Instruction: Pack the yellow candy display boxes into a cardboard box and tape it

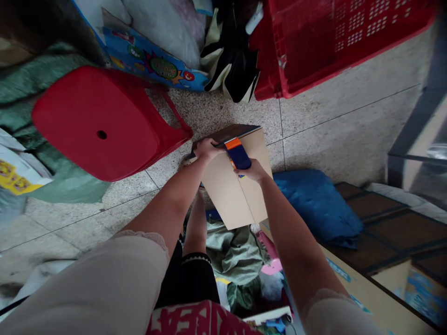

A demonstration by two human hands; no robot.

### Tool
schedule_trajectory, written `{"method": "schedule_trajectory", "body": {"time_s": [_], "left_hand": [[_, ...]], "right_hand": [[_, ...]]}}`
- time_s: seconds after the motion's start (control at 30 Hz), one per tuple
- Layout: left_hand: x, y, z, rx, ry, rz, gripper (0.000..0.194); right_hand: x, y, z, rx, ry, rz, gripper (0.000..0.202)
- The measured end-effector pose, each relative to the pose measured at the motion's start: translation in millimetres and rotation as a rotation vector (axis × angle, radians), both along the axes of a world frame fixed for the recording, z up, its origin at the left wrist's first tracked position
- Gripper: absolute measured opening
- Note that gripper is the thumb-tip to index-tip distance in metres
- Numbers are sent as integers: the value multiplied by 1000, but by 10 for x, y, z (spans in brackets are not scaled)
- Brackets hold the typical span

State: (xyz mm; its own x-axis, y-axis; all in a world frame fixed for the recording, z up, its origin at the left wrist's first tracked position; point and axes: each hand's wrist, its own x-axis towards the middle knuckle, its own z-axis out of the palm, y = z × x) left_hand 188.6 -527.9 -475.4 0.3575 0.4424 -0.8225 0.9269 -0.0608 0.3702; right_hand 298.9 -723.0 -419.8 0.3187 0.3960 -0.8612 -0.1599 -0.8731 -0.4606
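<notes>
A cardboard box (228, 190) stands in front of me, tilted in view, with a seam running along its pale top. My left hand (208, 150) grips the box at its upper left edge, its fingers near the dark side. In my right hand (256, 171) is a dark blue and orange tape dispenser (238, 154), held against the box's top close to the far edge. The dispenser's orange end points toward my left hand. Part of its underside is hidden by my fingers.
A red plastic stool (101, 125) stands at the left. Beyond the box are a black and cream bag (240, 77), a blue printed carton (157, 65) and a red crate (314, 51). A blue bundle (314, 204) lies right, beside brown cartons (370, 204). Green sacking (233, 246) lies below.
</notes>
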Motion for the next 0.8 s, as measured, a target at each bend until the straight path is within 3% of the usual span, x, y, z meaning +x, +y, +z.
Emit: {"method": "schedule_trajectory", "body": {"time_s": [0.27, 0.5, 0.7, 0.8], "left_hand": [[-10, -27, 21, 100, 6, 65, 68], [-4, -51, 44, 56, -43, 144, 88], [-10, -77, 11, 42, -22, 146, 79], [-8, -86, 26, 80, -8, 133, 89]], "right_hand": [[-65, 86, 60, 19, 25, -100, 53], [-10, 265, 165, 87, 90, -228, 57], [212, 713, 370, 89, 50, -86, 47], [242, 812, 435, 64, 78, -81, 43]]}}
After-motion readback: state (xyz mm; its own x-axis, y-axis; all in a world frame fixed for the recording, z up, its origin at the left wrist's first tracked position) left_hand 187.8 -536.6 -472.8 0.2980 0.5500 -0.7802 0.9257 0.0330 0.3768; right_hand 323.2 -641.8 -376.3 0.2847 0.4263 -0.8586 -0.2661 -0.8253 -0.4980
